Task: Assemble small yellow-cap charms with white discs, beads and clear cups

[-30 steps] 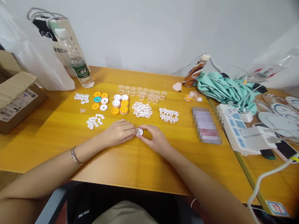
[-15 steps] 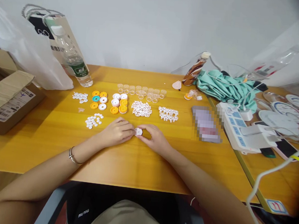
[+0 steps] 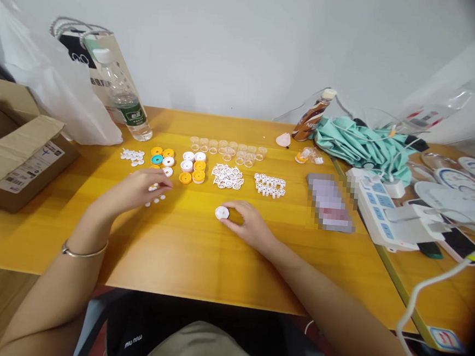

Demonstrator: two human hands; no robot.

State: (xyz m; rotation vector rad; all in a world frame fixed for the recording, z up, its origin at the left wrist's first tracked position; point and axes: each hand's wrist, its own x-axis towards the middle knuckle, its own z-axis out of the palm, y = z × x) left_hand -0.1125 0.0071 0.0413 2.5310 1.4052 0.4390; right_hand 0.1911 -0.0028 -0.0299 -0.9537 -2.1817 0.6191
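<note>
My right hand (image 3: 247, 222) pinches a small white round plastic part (image 3: 221, 213) between thumb and fingers, low over the table. Over the group of small white discs (image 3: 162, 197) is my left hand (image 3: 140, 189), its fingers stretched out and slightly apart, nothing visible in them. It hides most of those discs. Just beyond it stand orange, white and teal round caps (image 3: 156, 159). A second cluster of white and orange caps (image 3: 199, 165) lies to their right. Nearer my right hand are a heap of white gear-like plastic pieces (image 3: 227, 177) and rows of white openwork pieces (image 3: 270, 185).
Clear small cups (image 3: 240, 148) line the back. White pieces (image 3: 132, 156) lie at left, near a water bottle (image 3: 133, 112) and cardboard box (image 3: 28, 167). To the right are a phone (image 3: 329, 201), power strip (image 3: 377, 211), coffee bottle (image 3: 313, 115) and green folded cloth (image 3: 355, 143).
My left hand has let go of the white round part and moved left, over the small white discs. My right hand still holds the part in nearly the same place. The view has shifted slightly.
</note>
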